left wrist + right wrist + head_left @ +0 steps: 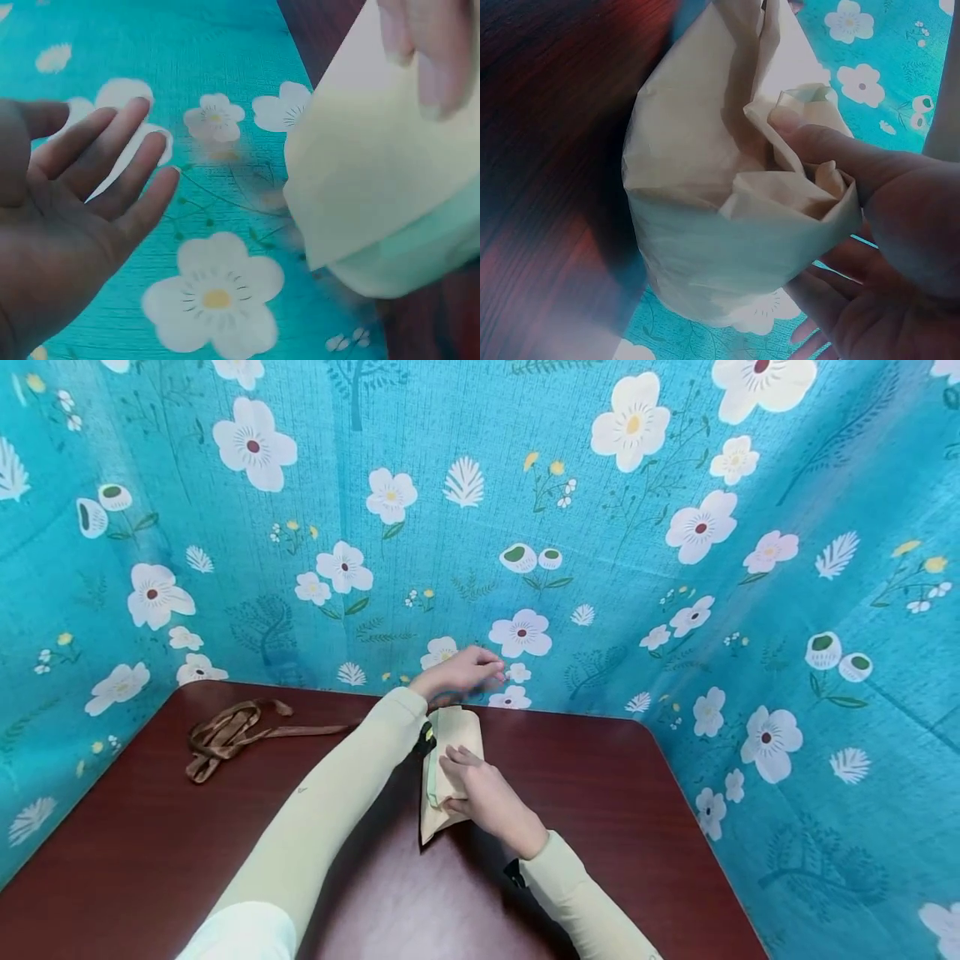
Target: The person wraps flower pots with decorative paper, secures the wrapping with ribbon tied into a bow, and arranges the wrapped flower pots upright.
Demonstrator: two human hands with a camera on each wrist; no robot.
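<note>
A cream paper package point(467, 728) with a pale green strip lies on the table in the head view, folded long and narrow. My right hand point(491, 795) holds its near end. In the right wrist view, the thumb presses into the crumpled folds of the paper point(690, 247), with fingers behind it. My left hand point(465, 670) hovers over the package's far end, apart from it. The left wrist view shows that left hand point(82, 195) holding nothing, its fingers spread and slightly bent. What the package contains is hidden.
A brown ribbon-like strap point(232, 731) lies looped on the left of the dark red table point(585, 810), its tail running behind my left forearm. Teal flowered cloth point(450, 527) hangs along the table's back and sides.
</note>
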